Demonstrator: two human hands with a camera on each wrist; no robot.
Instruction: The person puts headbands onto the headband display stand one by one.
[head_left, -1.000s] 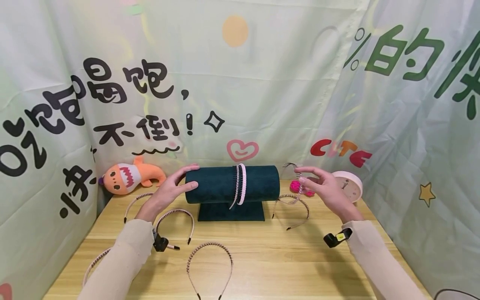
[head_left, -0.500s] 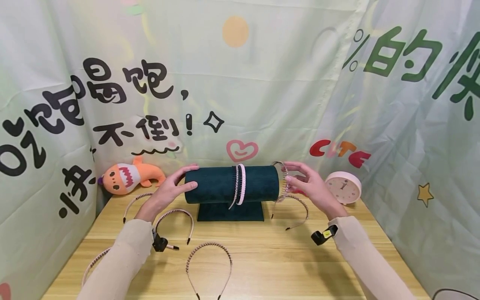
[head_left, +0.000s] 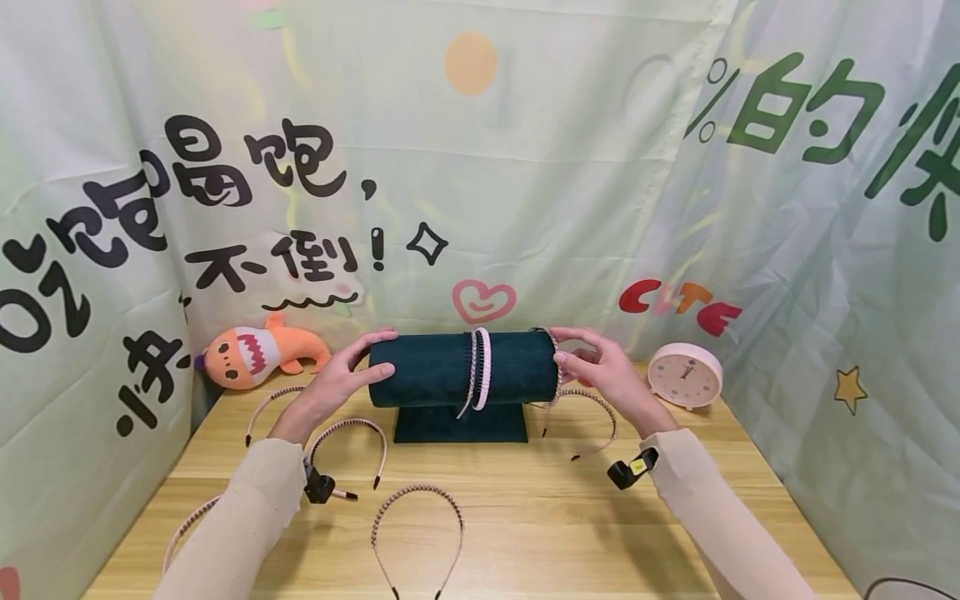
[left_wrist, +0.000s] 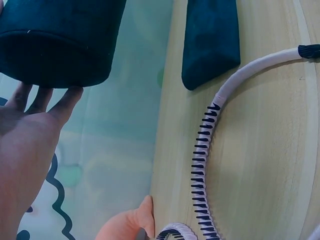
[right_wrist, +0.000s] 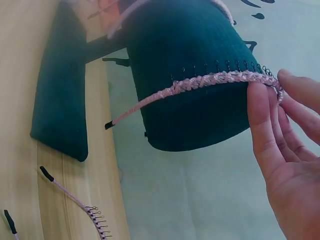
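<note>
A dark green velvet headband stand, a horizontal roll on a flat base, stands at the back middle of the table. My left hand grips the roll's left end, thumb in front and fingers over the top. With my right hand I pinch a pink braided headband with small black comb teeth. It arches over the right end of the roll, and its black-tipped leg hangs down past the side. Around the roll's middle sit a white headband and a thin braided headband, close together.
Several more headbands lie on the wooden table, among them one at the front, one right of the stand and one by the left wrist. An orange plush toy sits back left; a round clock stands back right.
My right hand has moved left with the pink headband, from beside the stand to over the roll's right end. The left hand has kept its place.
</note>
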